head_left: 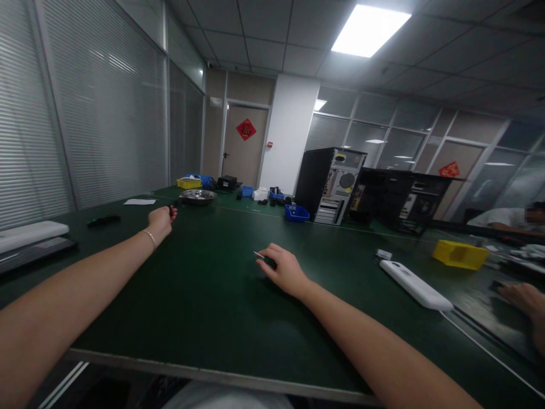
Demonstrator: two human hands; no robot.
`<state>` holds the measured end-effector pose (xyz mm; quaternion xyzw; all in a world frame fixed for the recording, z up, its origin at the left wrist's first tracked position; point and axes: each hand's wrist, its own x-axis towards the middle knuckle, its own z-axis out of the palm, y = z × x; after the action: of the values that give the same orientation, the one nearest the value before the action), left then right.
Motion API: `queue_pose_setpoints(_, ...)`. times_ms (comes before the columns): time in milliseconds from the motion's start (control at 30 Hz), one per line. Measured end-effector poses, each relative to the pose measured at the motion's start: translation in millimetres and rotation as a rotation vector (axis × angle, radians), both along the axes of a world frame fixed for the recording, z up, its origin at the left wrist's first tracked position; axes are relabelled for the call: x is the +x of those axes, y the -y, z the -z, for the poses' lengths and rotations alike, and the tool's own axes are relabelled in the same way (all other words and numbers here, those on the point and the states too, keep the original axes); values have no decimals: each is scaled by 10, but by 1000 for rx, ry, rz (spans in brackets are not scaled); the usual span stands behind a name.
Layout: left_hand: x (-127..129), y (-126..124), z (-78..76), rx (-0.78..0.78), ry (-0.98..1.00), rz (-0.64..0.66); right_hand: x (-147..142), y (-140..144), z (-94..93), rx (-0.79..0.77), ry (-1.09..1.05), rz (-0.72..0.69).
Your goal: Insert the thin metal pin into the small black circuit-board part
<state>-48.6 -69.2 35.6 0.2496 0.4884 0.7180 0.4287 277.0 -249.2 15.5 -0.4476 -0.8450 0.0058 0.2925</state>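
The right hand (284, 271) rests on the green table (204, 295), fingers curled around a small dark tool with a pale tip (264, 259) pointing left and slightly far, while the left hand (160, 220), far to the left, is closed on a small dark object (171, 211) poking out toward the metal bowl (198, 196)
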Motion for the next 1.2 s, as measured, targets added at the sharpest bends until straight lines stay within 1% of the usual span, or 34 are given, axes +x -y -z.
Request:
queue_pose_setpoints(67,-153,-22,-20,-35,0,-53,-15,1,6,2,27,-14)
queue_pose_setpoints(133,-236,-31,-44,-38,-26,-49,-22,-1,6,7,40,-13)
queue_pose_setpoints(233,-221,-31,-63,19,-102,60,2,-22,6,3,19,11)
queue_pose_setpoints(300,-101,-11,-48,71,-144,172,40,-51,8,4,-2,43)
queue_pose_setpoints(333,-7,12,-29,92,-159,234,63,-69,10,4,-13,60)
queue_pose_setpoints(400,242,95,27,129,-204,399,111,-110,15,-1,-34,95)
queue_pose_setpoints(500,684,337,137,151,-289,657,172,-172,33,-18,-69,143)
queue_pose_setpoints(533,824,447,171,158,-341,761,186,-191,42,-25,-83,153)
queue_pose_setpoints(567,949,564,200,201,-493,918,197,-207,52,-31,-98,160)
queue_pose_setpoints(600,1055,682,222,249,-615,1030,202,-221,63,-35,-112,164)
queue_pose_setpoints(633,1139,793,236,281,-694,1124,202,-231,73,-39,-127,164)
queue_pose_setpoints(700,1240,967,245,349,-766,1230,189,-241,88,-43,-155,158)
queue_pose_setpoints(767,1262,1048,240,392,-828,1268,161,-233,94,-50,-177,136)
queue_pose_setpoints(867,1214,1017,249,391,-892,1227,107,-195,87,-64,-195,69)
queue_pose_setpoints(933,1178,961,272,364,-826,1194,75,-162,76,-77,-188,29)
queue_pose_setpoints(1033,1162,917,307,332,-680,1185,42,-122,57,-96,-159,14)
queue_pose_setpoints(1100,1172,926,313,326,-652,1196,33,-107,46,-95,-140,17)
queue_pose_setpoints(1200,1190,963,299,325,-677,1204,35,-105,41,-80,-120,19)
